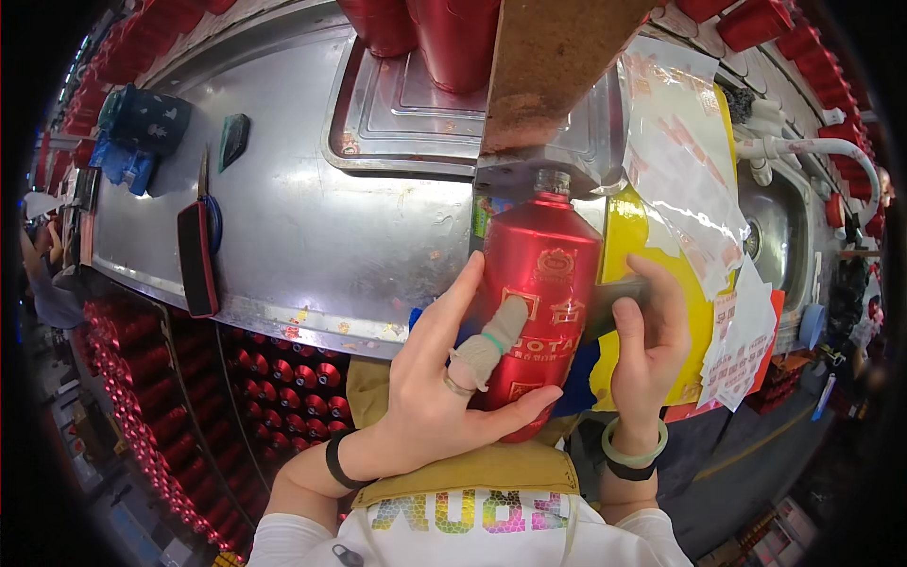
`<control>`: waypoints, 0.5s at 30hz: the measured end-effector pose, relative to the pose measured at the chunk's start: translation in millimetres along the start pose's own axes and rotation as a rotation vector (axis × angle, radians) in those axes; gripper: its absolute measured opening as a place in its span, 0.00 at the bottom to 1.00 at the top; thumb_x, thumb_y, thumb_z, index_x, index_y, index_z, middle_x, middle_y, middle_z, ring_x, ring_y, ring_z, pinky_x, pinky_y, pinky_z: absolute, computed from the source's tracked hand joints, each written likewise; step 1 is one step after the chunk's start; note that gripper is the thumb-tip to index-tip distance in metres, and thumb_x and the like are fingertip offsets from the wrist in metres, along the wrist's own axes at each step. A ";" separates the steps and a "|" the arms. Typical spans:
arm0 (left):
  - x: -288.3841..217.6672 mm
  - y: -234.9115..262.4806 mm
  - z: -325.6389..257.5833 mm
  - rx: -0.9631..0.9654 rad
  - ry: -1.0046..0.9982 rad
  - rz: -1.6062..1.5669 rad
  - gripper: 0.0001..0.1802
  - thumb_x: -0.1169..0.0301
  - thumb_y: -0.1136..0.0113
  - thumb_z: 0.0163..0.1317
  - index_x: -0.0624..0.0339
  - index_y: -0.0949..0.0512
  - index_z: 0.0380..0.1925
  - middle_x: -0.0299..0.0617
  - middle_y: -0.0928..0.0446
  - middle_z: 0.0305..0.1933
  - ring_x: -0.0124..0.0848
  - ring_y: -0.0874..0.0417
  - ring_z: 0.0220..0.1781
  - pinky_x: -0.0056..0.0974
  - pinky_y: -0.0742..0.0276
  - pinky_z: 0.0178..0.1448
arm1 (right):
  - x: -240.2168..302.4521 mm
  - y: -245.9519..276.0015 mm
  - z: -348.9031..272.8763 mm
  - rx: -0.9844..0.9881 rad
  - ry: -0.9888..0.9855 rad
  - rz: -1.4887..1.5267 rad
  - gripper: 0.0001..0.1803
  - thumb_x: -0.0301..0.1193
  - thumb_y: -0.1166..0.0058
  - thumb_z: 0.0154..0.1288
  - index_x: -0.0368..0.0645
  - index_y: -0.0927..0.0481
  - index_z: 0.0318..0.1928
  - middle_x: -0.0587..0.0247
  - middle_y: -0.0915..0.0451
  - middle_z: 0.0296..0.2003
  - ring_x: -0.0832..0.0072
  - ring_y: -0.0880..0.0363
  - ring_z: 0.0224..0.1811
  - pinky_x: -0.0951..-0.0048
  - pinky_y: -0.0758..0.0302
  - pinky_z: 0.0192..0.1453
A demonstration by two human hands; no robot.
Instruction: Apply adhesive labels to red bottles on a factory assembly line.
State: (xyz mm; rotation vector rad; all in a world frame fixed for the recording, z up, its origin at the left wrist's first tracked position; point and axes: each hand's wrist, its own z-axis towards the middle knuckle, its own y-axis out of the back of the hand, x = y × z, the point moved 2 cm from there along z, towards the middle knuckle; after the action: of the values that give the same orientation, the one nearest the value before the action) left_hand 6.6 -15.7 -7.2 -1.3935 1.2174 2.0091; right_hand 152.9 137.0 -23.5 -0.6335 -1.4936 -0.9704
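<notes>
A glossy red bottle (pixel 543 248) with gold and white print lies in front of me, its bare silver threaded neck pointing away. My left hand (pixel 439 378) grips it from the left, thumb near its base. A grey cloth finger cover with a green band wraps one left finger, which presses on the printed face. Beside the bottle's right side, my right hand (pixel 647 345) pinches a small dark flat piece (pixel 619 300) between thumb and fingers. The piece reaches the bottle's side; its exact kind is unclear. Under my right hand is a yellow sheet (pixel 619 227).
White label sheets (pixel 675 142) overlap the yellow sheet. A brown upright board (pixel 548 71) stands beyond the bottle. Left, the metal worktop (pixel 293 236) bears a red-and-black brush-like tool (pixel 196 260) and a dark cup (pixel 146 120). Red bottles (pixel 453 47) stand on a metal tray lid (pixel 406 123).
</notes>
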 end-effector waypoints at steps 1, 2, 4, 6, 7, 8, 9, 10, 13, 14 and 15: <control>1.0 0.6 0.8 0.000 -0.003 -0.004 0.43 0.59 0.16 0.48 0.74 0.22 0.60 0.71 0.34 0.73 0.58 0.21 0.67 0.48 0.21 0.67 | 2.4 -0.2 2.0 0.021 -0.009 -0.002 0.19 0.19 0.44 0.73 0.32 0.24 0.62 0.62 0.21 0.51 0.78 0.23 0.50 0.76 0.27 0.59; 2.2 1.4 2.3 -0.003 -0.017 -0.031 0.47 0.60 0.16 0.49 0.73 0.26 0.65 0.70 0.35 0.74 0.58 0.23 0.69 0.49 0.26 0.70 | 5.4 -0.1 4.6 0.042 -0.018 -0.005 0.19 0.18 0.45 0.73 0.32 0.24 0.62 0.63 0.21 0.50 0.79 0.24 0.49 0.77 0.28 0.58; 9.6 -1.2 -0.4 0.046 0.051 -0.184 0.57 0.61 0.18 0.52 0.71 0.42 0.77 0.66 0.36 0.76 0.54 0.29 0.75 0.49 0.35 0.77 | 14.5 1.5 13.6 0.094 -0.017 -0.034 0.18 0.18 0.47 0.74 0.33 0.24 0.62 0.65 0.22 0.49 0.81 0.26 0.47 0.78 0.29 0.54; 14.7 -5.6 7.7 0.034 0.065 -0.340 0.57 0.62 0.20 0.54 0.71 0.43 0.77 0.65 0.36 0.76 0.51 0.28 0.74 0.48 0.34 0.77 | 28.4 -5.5 29.7 0.175 -0.019 0.066 0.17 0.20 0.47 0.74 0.37 0.25 0.61 0.72 0.26 0.40 0.87 0.32 0.36 0.83 0.35 0.40; 16.2 -6.7 13.2 0.024 0.084 -0.494 0.56 0.64 0.21 0.56 0.71 0.45 0.78 0.63 0.35 0.75 0.49 0.28 0.74 0.47 0.33 0.76 | 37.2 -4.9 38.0 0.170 -0.016 0.063 0.17 0.20 0.47 0.74 0.37 0.25 0.61 0.72 0.26 0.40 0.87 0.32 0.36 0.83 0.35 0.40; 11.3 -2.3 17.3 0.051 0.096 -0.467 0.52 0.69 0.27 0.61 0.71 0.48 0.79 0.59 0.33 0.74 0.43 0.28 0.74 0.46 0.33 0.76 | 45.0 -6.3 44.5 0.279 -0.101 0.109 0.16 0.22 0.45 0.74 0.39 0.25 0.60 0.75 0.28 0.37 0.89 0.34 0.33 0.84 0.38 0.37; 9.2 -0.6 21.1 0.054 0.089 -0.470 0.52 0.69 0.27 0.61 0.71 0.48 0.79 0.59 0.33 0.74 0.43 0.28 0.74 0.46 0.33 0.76 | 48.5 -7.4 49.6 0.386 -0.185 0.156 0.16 0.23 0.43 0.73 0.40 0.25 0.59 0.78 0.30 0.34 0.91 0.36 0.31 0.85 0.40 0.34; 8.9 0.1 24.7 0.070 0.142 -0.552 0.50 0.71 0.29 0.63 0.71 0.49 0.79 0.58 0.33 0.74 0.41 0.28 0.74 0.46 0.33 0.76 | 46.8 -12.8 53.0 0.383 -0.225 0.243 0.15 0.25 0.38 0.72 0.42 0.24 0.55 0.82 0.35 0.29 0.92 0.40 0.28 0.85 0.44 0.32; 9.0 8.1 32.0 0.127 0.285 -0.723 0.45 0.78 0.37 0.68 0.66 0.50 0.81 0.51 0.37 0.77 0.37 0.33 0.78 0.44 0.37 0.80 | 42.6 -15.5 59.3 0.506 -0.242 0.162 0.15 0.24 0.37 0.71 0.42 0.24 0.54 0.83 0.37 0.28 0.93 0.43 0.27 0.84 0.48 0.31; 10.2 10.3 35.4 0.150 0.316 -0.822 0.43 0.79 0.39 0.69 0.66 0.49 0.81 0.50 0.38 0.78 0.36 0.35 0.79 0.44 0.38 0.80 | 44.1 -16.3 56.9 0.480 -0.240 0.147 0.16 0.24 0.37 0.71 0.42 0.23 0.56 0.83 0.37 0.29 0.93 0.45 0.27 0.83 0.49 0.30; 12.1 13.3 39.0 0.174 0.348 -0.923 0.42 0.79 0.41 0.71 0.66 0.48 0.81 0.50 0.38 0.78 0.36 0.37 0.80 0.44 0.39 0.81 | 44.5 -15.8 53.7 0.480 -0.241 0.146 0.16 0.24 0.37 0.71 0.42 0.23 0.56 0.83 0.37 0.29 0.93 0.45 0.27 0.83 0.49 0.30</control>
State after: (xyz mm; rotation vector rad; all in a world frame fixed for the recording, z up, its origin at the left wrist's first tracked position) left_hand -29.4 7.9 -7.7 -1.8024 0.6283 1.0359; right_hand 104.2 168.4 18.3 -0.5093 -1.7864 -0.4060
